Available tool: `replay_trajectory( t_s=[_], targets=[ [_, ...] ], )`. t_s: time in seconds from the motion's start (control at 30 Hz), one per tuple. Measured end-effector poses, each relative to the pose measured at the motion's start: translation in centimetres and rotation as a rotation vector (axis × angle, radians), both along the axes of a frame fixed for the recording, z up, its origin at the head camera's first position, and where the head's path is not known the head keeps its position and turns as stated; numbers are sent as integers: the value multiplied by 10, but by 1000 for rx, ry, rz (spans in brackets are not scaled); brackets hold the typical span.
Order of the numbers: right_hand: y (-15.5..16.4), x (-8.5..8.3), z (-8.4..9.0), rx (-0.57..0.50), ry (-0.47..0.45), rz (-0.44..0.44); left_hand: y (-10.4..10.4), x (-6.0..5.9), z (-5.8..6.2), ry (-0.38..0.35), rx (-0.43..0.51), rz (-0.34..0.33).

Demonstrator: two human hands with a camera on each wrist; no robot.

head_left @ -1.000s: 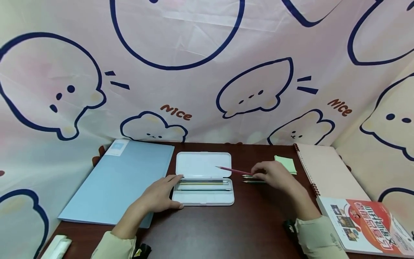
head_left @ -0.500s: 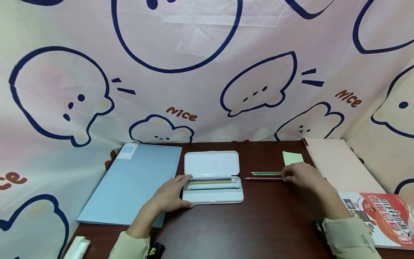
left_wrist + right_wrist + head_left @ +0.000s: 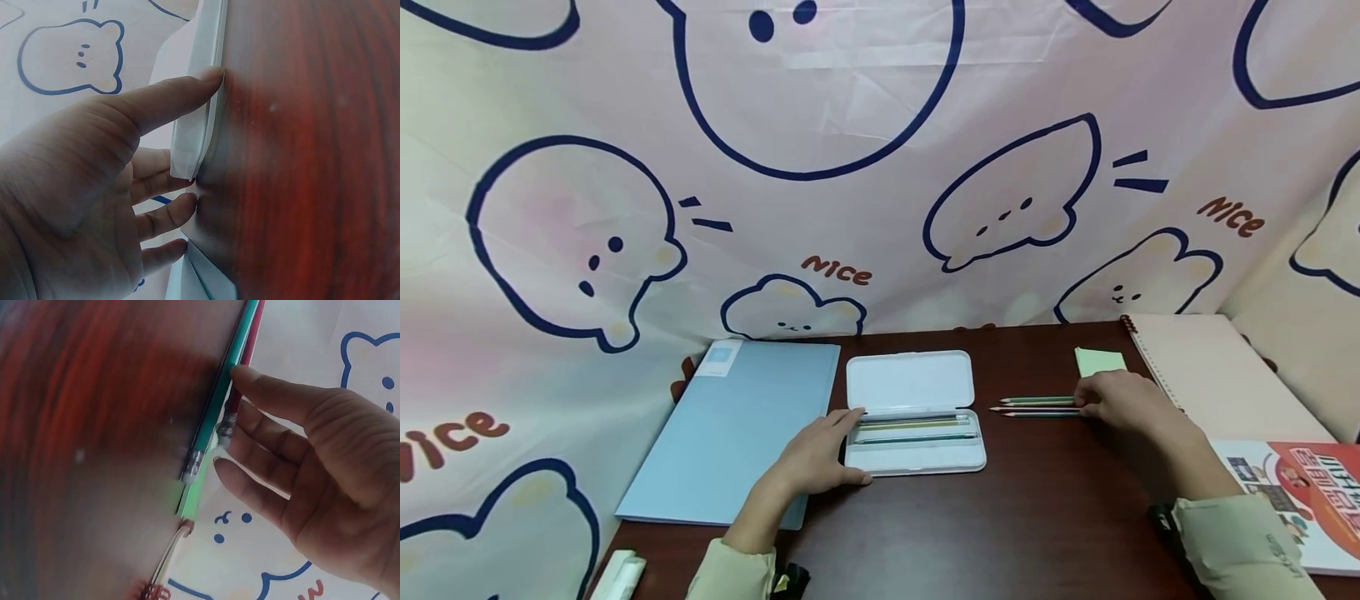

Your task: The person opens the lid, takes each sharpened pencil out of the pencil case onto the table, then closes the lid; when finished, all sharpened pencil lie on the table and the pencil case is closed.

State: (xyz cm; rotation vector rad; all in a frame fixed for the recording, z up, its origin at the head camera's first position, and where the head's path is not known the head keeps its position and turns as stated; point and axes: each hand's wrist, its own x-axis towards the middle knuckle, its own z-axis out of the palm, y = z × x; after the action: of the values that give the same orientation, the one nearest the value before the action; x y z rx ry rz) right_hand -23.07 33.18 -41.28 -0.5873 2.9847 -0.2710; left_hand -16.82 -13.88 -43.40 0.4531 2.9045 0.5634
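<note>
An open white pencil case (image 3: 917, 460) lies on the table with several pencils (image 3: 917, 438) inside its tray. My left hand (image 3: 818, 454) holds its left end, thumb at the front edge and fingers by the hinge side. To the right of the case, several pencils (image 3: 1037, 401) lie side by side, tips pointing left. My right hand (image 3: 1123, 406) is at their eraser ends. In the right wrist view its thumb and fingers pinch a red pencil (image 3: 252, 342), close against a green pencil (image 3: 215, 412).
A light blue folder (image 3: 737, 433) lies left of the case. Green sticky notes (image 3: 1099, 361) sit behind the right hand, with a spiral notebook (image 3: 1225, 375) and a printed book (image 3: 1315, 475) farther right. A white object (image 3: 619, 575) is at the lower left.
The red pencil, held out toward the case a second ago, was brought right and down beside the other pencils. My left hand stays on the case; the head view has swung left.
</note>
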Motion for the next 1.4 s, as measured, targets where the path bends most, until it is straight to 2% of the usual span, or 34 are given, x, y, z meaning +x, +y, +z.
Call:
replay_trajectory(
  t_s=[0.33, 0.5, 0.73, 0.93, 1.07, 1.2, 1.4],
  targets=[
    [10, 8, -9, -4, 6, -18, 2, 14, -14, -44, 14, 7],
    [0, 8, -6, -27, 21, 17, 5, 16, -17, -54, 13, 12],
    [-55, 8, 14, -162, 60, 150, 13, 8, -16, -45, 23, 0],
    [-118, 3, 18, -221, 12, 261, 10, 0, -10, -33, 4, 8],
    [-147, 0, 16, -209, -41, 289, 6, -5, -7, -25, -5, -3],
    [-162, 1, 11, -153, -84, 326, 4, -8, -4, -30, -18, -1],
    [-170, 6, 4, -98, -67, 347, 0, -9, -2, -41, -33, -1]
  ],
)
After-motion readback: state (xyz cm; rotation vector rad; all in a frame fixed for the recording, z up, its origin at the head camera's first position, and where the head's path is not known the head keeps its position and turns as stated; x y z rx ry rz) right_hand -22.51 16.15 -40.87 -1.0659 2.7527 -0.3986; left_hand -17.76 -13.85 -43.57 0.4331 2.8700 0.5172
